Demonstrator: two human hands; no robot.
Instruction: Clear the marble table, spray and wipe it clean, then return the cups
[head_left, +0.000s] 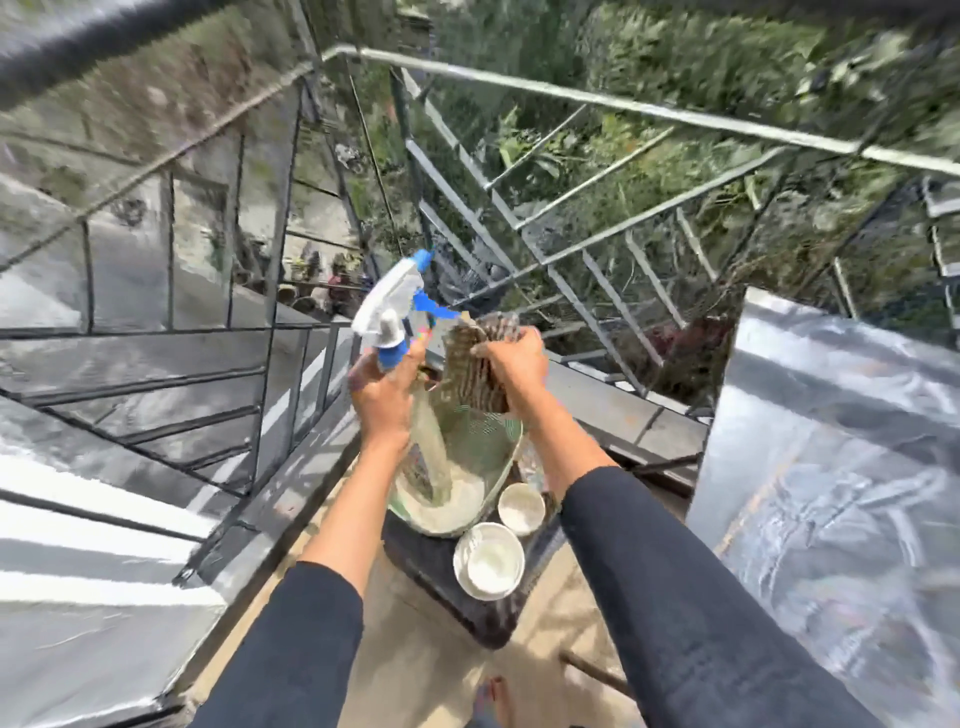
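Note:
My left hand grips the neck of a clear spray bottle with a white and blue trigger head. My right hand holds a striped brown cloth just beside the bottle. Both hands are above a pale green mesh basket that sits on a small dark stand. Two white cups stand on the stand next to the basket, the nearer one stacked on a saucer. The marble table is not clearly in view.
A metal railing runs along the balcony edge ahead, with greenery beyond. A shiny metal surface stands at the right and another reflective panel at the left. Beige floor lies below, where my foot shows.

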